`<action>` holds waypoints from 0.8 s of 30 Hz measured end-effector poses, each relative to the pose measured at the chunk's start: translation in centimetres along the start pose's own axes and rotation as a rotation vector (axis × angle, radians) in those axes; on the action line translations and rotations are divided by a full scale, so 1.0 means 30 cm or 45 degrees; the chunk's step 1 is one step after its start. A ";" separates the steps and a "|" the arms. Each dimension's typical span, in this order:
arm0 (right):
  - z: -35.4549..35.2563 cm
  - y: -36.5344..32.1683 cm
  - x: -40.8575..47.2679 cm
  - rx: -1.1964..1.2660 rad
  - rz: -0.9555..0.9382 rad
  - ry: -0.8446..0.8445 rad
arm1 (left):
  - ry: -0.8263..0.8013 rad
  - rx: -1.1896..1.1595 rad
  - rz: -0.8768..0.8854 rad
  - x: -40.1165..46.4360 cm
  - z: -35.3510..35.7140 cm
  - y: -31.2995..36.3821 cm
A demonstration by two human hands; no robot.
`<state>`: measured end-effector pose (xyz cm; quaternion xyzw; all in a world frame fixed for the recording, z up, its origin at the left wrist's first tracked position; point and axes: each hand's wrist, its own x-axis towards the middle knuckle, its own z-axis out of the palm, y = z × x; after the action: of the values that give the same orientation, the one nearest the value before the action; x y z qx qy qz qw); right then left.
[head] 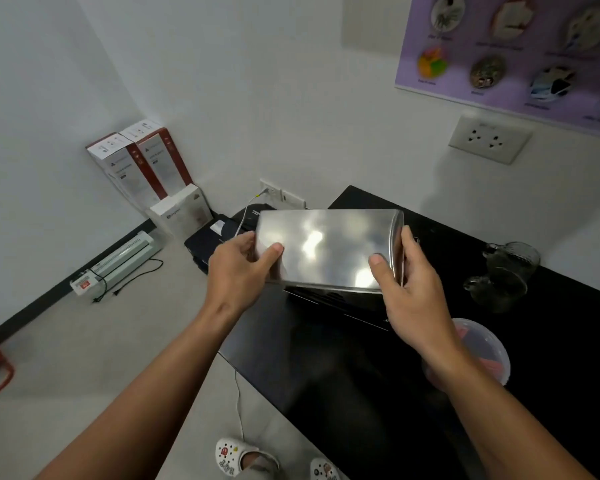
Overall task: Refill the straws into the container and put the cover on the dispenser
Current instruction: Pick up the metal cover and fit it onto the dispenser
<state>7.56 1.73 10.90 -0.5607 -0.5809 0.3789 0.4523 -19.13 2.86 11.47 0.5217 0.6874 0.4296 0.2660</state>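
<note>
A shiny metal dispenser cover (326,251) is held in the air above the black table (343,375), slightly tilted. My left hand (238,271) grips its left end, thumb on the top face. My right hand (413,289) grips its right end the same way. Just below the cover lies the dark dispenser base (336,303) on the table, mostly hidden by the cover; I cannot see any straws in it.
A clear plastic tub (489,344) with red contents sits right of my right wrist. A glass mug (506,271) stands further back right. On the floor at left are boxes (146,168), a laminator (125,261) and a black device (215,237). A white cable (239,403) hangs near the table's left edge.
</note>
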 end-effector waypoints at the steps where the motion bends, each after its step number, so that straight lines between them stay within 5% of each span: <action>1: 0.001 -0.007 0.014 -0.028 -0.007 0.007 | 0.008 -0.005 0.003 0.023 0.008 0.017; 24: -0.059 0.096 0.283 -0.220 0.388 0.038 | -0.279 0.146 -0.179 0.317 0.198 0.059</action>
<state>10.46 10.30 9.56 -0.6845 -0.5129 0.3835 0.3484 -16.42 13.86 10.88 0.5304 0.7124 0.3104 0.3388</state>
